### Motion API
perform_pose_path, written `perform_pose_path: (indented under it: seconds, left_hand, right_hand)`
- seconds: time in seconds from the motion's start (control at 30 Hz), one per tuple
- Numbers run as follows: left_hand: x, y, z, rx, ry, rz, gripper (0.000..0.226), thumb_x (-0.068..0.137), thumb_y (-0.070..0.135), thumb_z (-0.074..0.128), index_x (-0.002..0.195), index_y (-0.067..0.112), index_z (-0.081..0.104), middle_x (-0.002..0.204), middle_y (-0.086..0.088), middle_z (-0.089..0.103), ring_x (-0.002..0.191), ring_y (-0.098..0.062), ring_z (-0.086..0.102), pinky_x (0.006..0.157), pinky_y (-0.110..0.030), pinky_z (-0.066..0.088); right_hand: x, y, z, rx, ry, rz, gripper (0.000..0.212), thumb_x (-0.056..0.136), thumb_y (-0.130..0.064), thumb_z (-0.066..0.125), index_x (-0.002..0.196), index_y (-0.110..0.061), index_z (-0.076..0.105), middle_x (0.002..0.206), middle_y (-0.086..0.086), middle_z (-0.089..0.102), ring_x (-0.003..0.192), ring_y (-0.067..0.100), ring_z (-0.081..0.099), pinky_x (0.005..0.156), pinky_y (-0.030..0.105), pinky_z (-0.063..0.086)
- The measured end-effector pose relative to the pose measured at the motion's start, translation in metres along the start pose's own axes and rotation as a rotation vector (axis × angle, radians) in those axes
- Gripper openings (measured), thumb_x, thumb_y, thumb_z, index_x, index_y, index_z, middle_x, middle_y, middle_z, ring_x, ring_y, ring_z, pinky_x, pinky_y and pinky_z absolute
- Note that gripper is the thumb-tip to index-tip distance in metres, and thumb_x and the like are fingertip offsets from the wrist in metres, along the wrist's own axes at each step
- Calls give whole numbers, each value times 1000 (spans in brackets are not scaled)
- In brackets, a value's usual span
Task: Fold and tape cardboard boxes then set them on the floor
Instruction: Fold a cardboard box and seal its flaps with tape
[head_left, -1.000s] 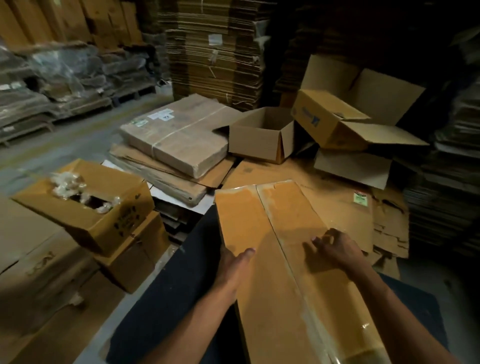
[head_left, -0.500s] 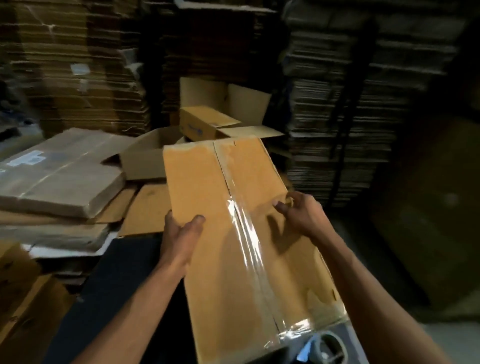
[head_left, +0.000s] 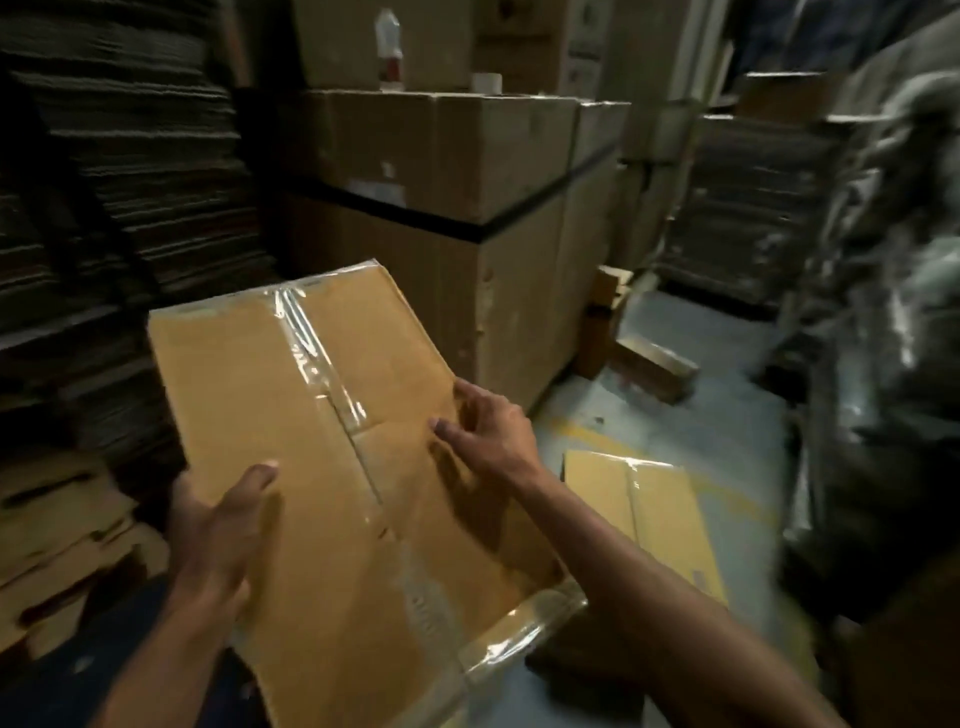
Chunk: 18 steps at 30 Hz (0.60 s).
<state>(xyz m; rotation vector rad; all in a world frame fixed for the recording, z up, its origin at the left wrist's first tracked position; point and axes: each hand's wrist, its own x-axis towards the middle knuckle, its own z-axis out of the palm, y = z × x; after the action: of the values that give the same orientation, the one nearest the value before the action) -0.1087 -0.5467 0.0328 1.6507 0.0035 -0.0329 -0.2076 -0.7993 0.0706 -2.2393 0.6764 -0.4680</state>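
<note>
Head view: left hand (head_left: 218, 525) and right hand (head_left: 488, 431) gripped the taped tan cardboard box (head_left: 322, 467); recommend lowering it level beside the floor's taped box (head_left: 649, 509).

Two hands show, the left hand (head_left: 218, 540) and the right hand (head_left: 488, 431). Two taped boxes: a held taped box (head_left: 291, 415) and a second taped box (head_left: 644, 509) on the floor (head_left: 727, 431). One small open box (head_left: 652, 366) lies beyond. One bottle (head_left: 388, 44) stands on the large cartons (head_left: 457, 150).
</note>
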Motion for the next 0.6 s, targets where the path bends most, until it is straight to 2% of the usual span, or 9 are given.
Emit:
perform_pose_path:
  seconds: [0.1, 0.23, 0.33, 0.43, 0.6]
  left_hand:
    - [2, -6, 73, -8, -146, -34, 67, 64, 51, 79, 123, 24, 63, 107, -3, 75, 95, -30, 72, 89, -53, 58]
    - [-2, -39, 149, 29, -383, -68, 68, 62, 56, 82, 120, 23, 66, 103, -1, 78, 91, -28, 75, 89, -59, 60]
    - [-25, -54, 197, 50, -510, -97, 70, 62, 61, 79, 121, 25, 67, 107, 1, 77, 95, -26, 73, 92, -57, 59]
    - [-59, -49, 252, 27, -624, -87, 70, 61, 58, 76, 120, 20, 68, 109, 1, 76, 100, -23, 71, 98, -52, 56]
    - [-91, -54, 365, 92, -786, -100, 74, 62, 59, 73, 124, 21, 65, 115, -1, 73, 106, -23, 68, 99, -50, 55]
  right_hand:
    - [-2, 53, -44, 23, 94, 106, 68, 87, -55, 73, 148, -36, 51, 125, -8, 72, 106, 12, 70, 95, 43, 59]
    - [-31, 110, -85, -27, 223, 233, 60, 91, -48, 73, 145, -32, 55, 130, -4, 70, 107, 14, 68, 93, 43, 59]
    - [-60, 151, -111, -60, 280, 333, 54, 92, -45, 73, 142, -30, 59, 128, -1, 71, 107, 17, 68, 94, 44, 58]
    - [-76, 194, -146, -88, 361, 436, 54, 90, -45, 74, 140, -29, 62, 129, 0, 71, 111, 19, 69, 95, 37, 56]
    - [-64, 280, -217, -119, 429, 498, 44, 91, -40, 75, 132, -24, 69, 123, 5, 74, 110, 23, 70, 95, 42, 57]
